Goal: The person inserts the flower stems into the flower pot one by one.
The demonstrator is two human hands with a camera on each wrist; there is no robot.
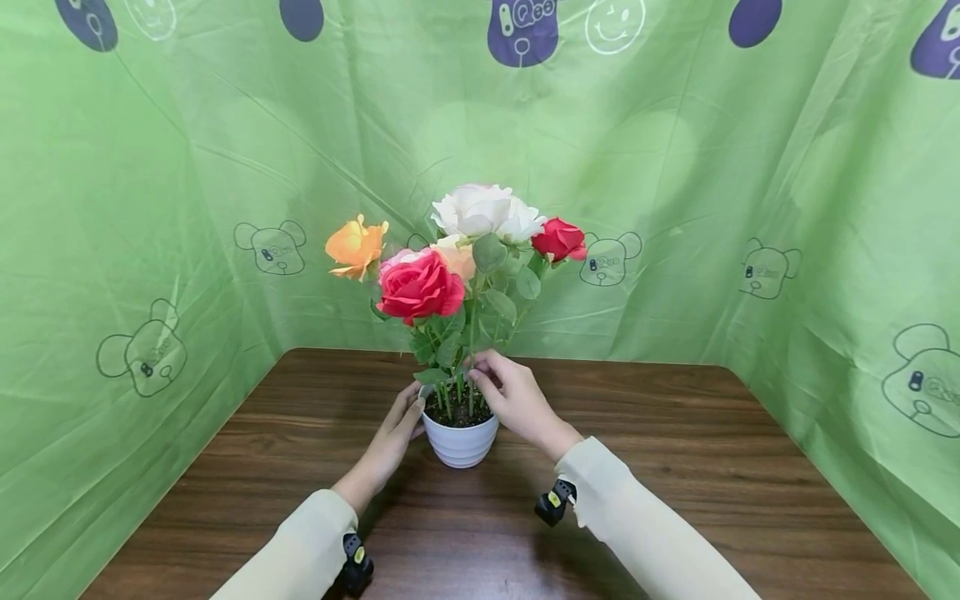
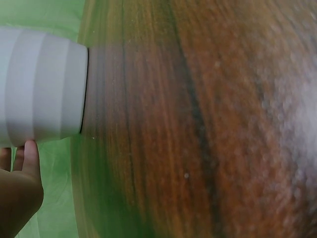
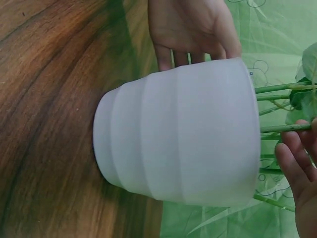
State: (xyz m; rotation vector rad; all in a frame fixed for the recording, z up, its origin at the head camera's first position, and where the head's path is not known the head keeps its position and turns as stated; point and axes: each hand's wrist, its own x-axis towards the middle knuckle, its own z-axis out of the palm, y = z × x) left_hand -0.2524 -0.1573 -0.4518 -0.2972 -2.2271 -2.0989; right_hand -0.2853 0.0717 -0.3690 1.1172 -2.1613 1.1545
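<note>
A white ribbed flowerpot [image 1: 461,444] stands upright on the table, holding dark soil and several roses on green stems. My left hand [image 1: 393,425] rests against the pot's left side, its fairly straight fingers touching the wall; in the left wrist view the fingertips [image 2: 30,153] meet the ribbed side. With thumb and fingers, my right hand [image 1: 513,396] pinches a rose stem [image 3: 285,128] just above the rim. Above are a large red rose [image 1: 422,287], an orange rose [image 1: 356,247], white roses [image 1: 476,210] and a smaller red rose [image 1: 559,240]. Which bloom the pinched stem carries is unclear.
The brown wood-grain table [image 1: 660,467] extends around the pot. Green printed cloth [image 1: 637,158] hangs behind it and along both sides. Each sleeved wrist wears a small black device, such as the right wrist's camera [image 1: 553,502].
</note>
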